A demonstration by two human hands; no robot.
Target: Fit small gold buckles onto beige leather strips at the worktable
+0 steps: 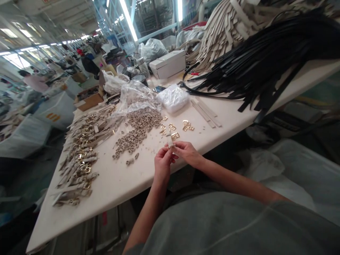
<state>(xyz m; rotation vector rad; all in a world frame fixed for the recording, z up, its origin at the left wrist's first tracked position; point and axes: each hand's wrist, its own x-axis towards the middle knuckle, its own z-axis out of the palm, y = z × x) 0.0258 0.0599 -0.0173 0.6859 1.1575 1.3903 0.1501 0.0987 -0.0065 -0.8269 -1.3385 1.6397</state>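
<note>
My left hand [163, 159] and my right hand [187, 152] meet at the table's front edge. Pinched between the fingers of both is a short beige strap piece [170, 139], its lower end at the fingertips. Whether a buckle sits on it is too small to tell. Just beyond lie several loose gold buckles [175, 136], with another cluster of gold buckles [187, 125] to the right. Left of my hands spreads a pile of small beige strap loops [132, 138]. Two flat beige strips [204, 113] rest farther right.
Beige straps with gold buckles [83, 159] are heaped along the table's left side. Clear plastic bags [138, 95], a white plastic packet [173, 98] and a white box [168, 64] stand behind. Black straps [265, 56] overhang the right edge, beside beige straps [220, 28]. People work in the background.
</note>
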